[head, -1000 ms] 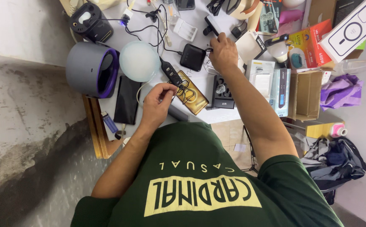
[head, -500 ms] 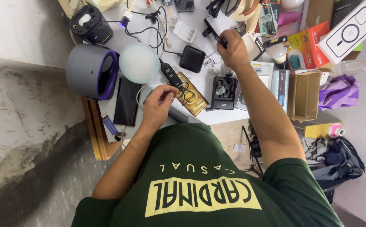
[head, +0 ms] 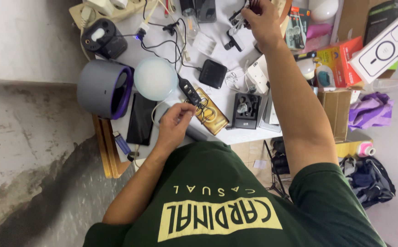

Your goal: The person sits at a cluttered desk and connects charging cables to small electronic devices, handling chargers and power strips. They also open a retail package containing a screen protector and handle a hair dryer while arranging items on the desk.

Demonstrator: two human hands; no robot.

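While a white table crowded with small electronics fills the middle of the head view, a grey cylindrical device with a purple rim is seen lying on its side at the table's left edge, with a round frosted white dome just beside it. A black phone lies flat below the dome, and a blue lighter rests on the wooden board near the table's corner. Coloured boxes are stacked along the right side. A gold phone-shaped slab lies near the middle, with a black open case just to its right and a small black square box above. A black multi-port hub is laid slantwise between the dome and the gold slab, its thin cables running over the slab. The left hand is curled with its fingertips pinched on the cable at the hub's lower end. The right hand is stretched well apart from it to the far edge of the table, closed around a small dark item that cannot be made out.
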